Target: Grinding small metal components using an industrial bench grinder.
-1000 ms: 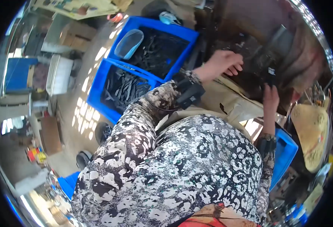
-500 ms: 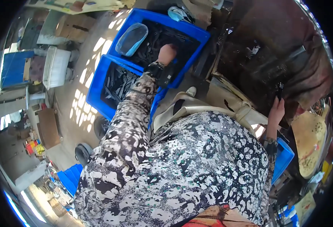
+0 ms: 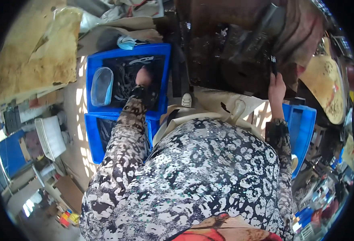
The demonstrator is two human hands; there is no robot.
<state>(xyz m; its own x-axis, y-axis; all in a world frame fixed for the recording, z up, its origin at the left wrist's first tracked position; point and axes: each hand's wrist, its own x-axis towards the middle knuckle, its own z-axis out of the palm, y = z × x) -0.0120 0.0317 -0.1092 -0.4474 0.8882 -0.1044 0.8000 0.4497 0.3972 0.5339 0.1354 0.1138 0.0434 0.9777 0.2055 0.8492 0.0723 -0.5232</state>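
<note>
My left hand (image 3: 143, 76) is inside the far blue bin (image 3: 90, 74), over a heap of dark flat strips (image 3: 122, 82). Motion blurs its fingers, so what they hold, if anything, is unclear. A pale grey strip (image 3: 141, 60) lies just beyond it. A clear oval plastic tub (image 3: 102, 87) sits at the left inside the same bin. My right hand (image 3: 277, 89) is closed around a slim black tool (image 3: 273, 66) with white marks, at the near right edge of a dark, shiny work surface (image 3: 241, 78). The tool's kind cannot be made out.
A second blue bin (image 3: 90, 140) adjoins the first on the near side. A light blue face mask (image 3: 126, 42) lies at the far rim. Another blue bin (image 3: 305, 128) stands right of my right forearm. Stained tan sheets (image 3: 44, 56) are at the far left; a white tub (image 3: 50, 136) stands left.
The view has swung, so the bins sit further left and lower. My left hand stays within the far bin, now blurred; my right hand still grips the black tool.
</note>
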